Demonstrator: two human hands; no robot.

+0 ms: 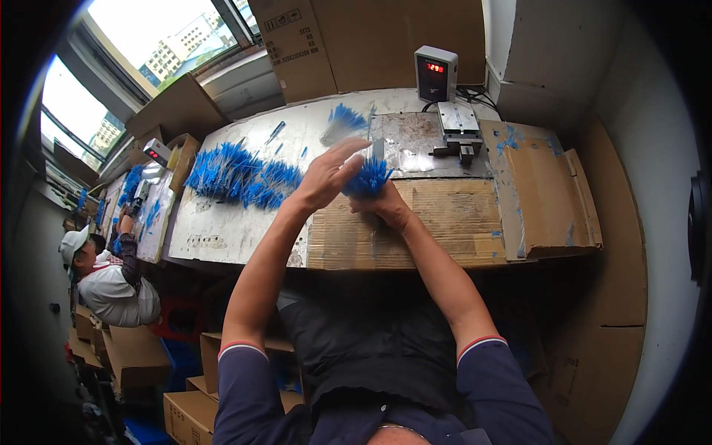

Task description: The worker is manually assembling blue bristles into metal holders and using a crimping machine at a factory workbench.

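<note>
Above the front of the bench, my right hand [382,204] is closed round a bundle of thin blue-tipped strands [369,178], tips upward. What exactly the strands are, I cannot make out. My left hand [330,174] is beside the bundle on its left, fingers stretched out and apart, holding nothing that I can see. Farther back lies another bundle of blue-tipped strands [343,122], its pale ends toward me. To the left spreads a long heap of the same blue strands [241,176] on the white bench top [208,230].
A metal fixture [460,130] stands on a metal plate [408,141] at the back right, near a box with a red digital display [436,74]. Corrugated cardboard [445,222] covers the bench front; a cardboard box [549,193] lies right. At far left sits a co-worker [115,289].
</note>
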